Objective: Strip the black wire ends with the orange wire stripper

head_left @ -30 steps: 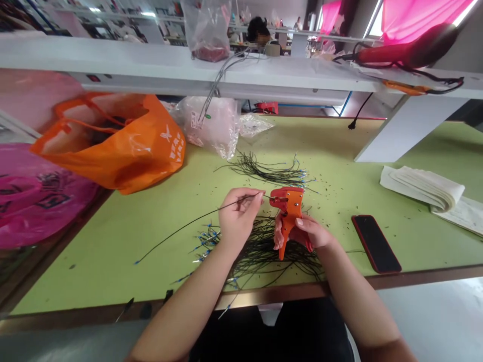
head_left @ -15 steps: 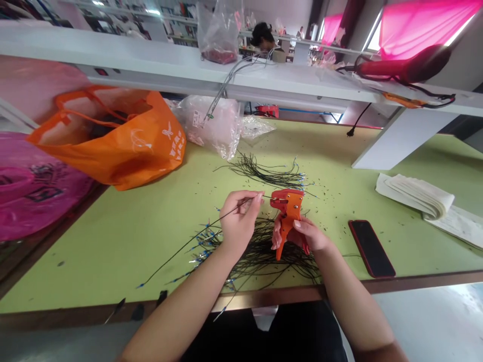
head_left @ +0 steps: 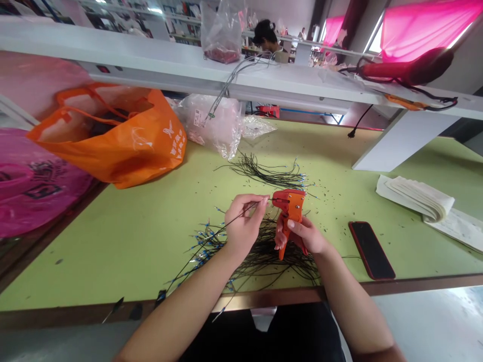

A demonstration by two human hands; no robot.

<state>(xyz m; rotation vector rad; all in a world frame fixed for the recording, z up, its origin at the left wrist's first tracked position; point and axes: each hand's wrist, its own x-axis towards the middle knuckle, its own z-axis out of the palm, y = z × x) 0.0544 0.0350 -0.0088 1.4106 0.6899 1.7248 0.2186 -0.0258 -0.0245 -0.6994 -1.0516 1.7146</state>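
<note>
My left hand (head_left: 244, 221) pinches a thin black wire (head_left: 204, 240) close to one end. That end reaches the jaws of an orange and red wire stripper (head_left: 295, 206), and the rest of the wire trails down to the left. Wrapped round the stripper's handles is my right hand (head_left: 302, 235). Beneath both hands lies a large pile of black wires (head_left: 264, 256) with blue tips at the left. A smaller bundle of black wires (head_left: 264, 171) rests farther back on the green table (head_left: 143, 226).
At the left are an orange bag (head_left: 143, 146) and a pink bag (head_left: 33, 186). A phone (head_left: 372, 250) and folded paper (head_left: 418, 196) lie at the right. A white shelf (head_left: 151, 60) with a support panel spans the back. Beyond it sits a person (head_left: 266, 37).
The stripper's jaws have closed at the wire end. My left hand has moved slightly right with the wire, whose trailing end has swung right.
</note>
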